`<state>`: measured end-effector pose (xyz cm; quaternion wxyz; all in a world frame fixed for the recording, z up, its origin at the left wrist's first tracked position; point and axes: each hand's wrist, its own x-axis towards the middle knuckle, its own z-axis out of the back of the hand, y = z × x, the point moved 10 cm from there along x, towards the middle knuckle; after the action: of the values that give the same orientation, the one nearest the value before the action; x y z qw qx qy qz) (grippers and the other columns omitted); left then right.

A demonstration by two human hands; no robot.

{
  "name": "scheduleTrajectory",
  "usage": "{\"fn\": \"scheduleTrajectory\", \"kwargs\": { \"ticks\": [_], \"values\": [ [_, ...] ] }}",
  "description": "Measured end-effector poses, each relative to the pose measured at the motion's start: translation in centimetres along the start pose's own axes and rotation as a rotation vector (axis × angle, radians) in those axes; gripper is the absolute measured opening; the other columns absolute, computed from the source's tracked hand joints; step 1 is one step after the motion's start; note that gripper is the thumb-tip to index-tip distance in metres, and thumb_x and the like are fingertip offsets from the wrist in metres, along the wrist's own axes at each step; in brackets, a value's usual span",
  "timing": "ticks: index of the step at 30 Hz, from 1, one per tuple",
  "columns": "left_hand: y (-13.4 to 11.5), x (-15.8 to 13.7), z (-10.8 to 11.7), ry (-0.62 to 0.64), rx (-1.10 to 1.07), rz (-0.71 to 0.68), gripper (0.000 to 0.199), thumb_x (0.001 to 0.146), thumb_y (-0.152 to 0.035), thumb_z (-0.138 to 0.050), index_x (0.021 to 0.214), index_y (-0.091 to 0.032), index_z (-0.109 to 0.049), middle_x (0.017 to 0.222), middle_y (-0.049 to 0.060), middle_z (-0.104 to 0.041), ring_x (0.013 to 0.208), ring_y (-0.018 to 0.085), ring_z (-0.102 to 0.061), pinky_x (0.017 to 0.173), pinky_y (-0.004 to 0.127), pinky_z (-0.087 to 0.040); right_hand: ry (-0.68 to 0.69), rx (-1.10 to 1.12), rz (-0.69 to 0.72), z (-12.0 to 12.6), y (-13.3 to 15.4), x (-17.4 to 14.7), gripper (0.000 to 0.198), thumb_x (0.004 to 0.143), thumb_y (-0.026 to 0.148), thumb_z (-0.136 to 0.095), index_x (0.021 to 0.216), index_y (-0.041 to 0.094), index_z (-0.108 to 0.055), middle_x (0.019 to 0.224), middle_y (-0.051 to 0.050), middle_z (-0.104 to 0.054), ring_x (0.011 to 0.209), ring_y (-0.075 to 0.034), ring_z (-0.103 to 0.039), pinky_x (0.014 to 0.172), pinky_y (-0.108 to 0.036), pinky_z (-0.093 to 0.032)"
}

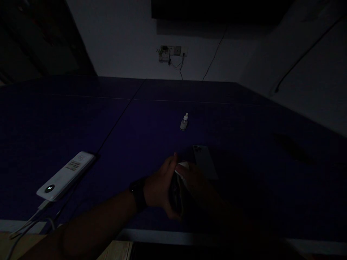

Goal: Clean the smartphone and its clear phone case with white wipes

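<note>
Dim light here, and both my hands are at work above the desk (130,133), close to its front edge and right of that edge's middle. My left grip (159,187) is curled in a C around a dark piece (175,196), longish and rounded, too shadowed to name. My right grip (193,178) comes in from the other side, thumb down on a small white piece (183,165) at the top of it; cloth or plastic, I can't tell. A smooth black watch (138,194) bands my left wrist.

Just beyond my right grip lies the phone (205,162), a flat slab with rounded corners, lenses up. Farther towards the back edge, there's the bottle (184,124), clear-bodied, with a white dropper top. Over by the front left corner sits the power bank (66,175), glossy white, with a round dark display, a pale cable (29,218) looping over the edge.
</note>
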<state>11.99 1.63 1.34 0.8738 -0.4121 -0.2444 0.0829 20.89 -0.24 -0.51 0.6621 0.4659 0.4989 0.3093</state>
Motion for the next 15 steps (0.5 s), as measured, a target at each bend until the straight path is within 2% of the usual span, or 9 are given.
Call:
{"fn": "scheduleTrajectory", "kwargs": {
  "ticks": [4,7,12,15],
  "values": [
    [-0.2,0.1,0.1,-0.004,-0.001,-0.029,0.182,0.027,-0.066,-0.095,0.155,-0.021,0.026,0.162,0.025,-0.009,0.146,0.053,-0.019,0.115,0.066,-0.032,-0.053,0.06,0.008,0.3,1.9,2.5,0.037,0.065,0.053,-0.074,0.074,0.018,-0.066,0.066,-0.001,-0.066,0.062,-0.018,-0.06,0.058,-0.03,-0.043],
    [-0.2,0.1,0.0,0.007,-0.001,-0.025,0.181,0.027,-0.067,-0.094,0.155,-0.02,0.025,0.162,0.026,-0.008,0.146,0.054,-0.018,0.116,0.068,-0.029,-0.053,0.047,0.008,0.2,2.1,2.9,0.033,0.065,0.049,-0.075,0.073,0.018,-0.066,0.067,-0.001,-0.066,0.062,-0.018,-0.06,0.058,-0.029,-0.043],
    [-0.2,-0.1,0.0,0.002,-0.025,-0.018,0.176,0.03,-0.064,-0.095,0.157,-0.023,0.019,0.162,0.024,-0.012,0.145,0.053,-0.023,0.115,0.066,-0.034,0.021,0.039,-0.029,-0.5,0.5,0.3,0.027,0.069,0.043,-0.073,0.08,0.019,-0.066,0.07,-0.002,-0.067,0.066,-0.019,-0.063,0.058,-0.029,-0.045],
    [-0.3,-0.1,0.0,0.001,-0.017,-0.032,0.176,0.03,-0.064,-0.096,0.157,-0.025,0.019,0.163,0.022,-0.013,0.145,0.053,-0.021,0.116,0.066,-0.032,0.022,0.06,-0.042,0.0,-0.3,-1.9,0.032,0.067,0.041,-0.076,0.088,0.02,-0.066,0.075,-0.002,-0.068,0.069,-0.019,-0.063,0.06,-0.029,-0.046]
  ]
}}
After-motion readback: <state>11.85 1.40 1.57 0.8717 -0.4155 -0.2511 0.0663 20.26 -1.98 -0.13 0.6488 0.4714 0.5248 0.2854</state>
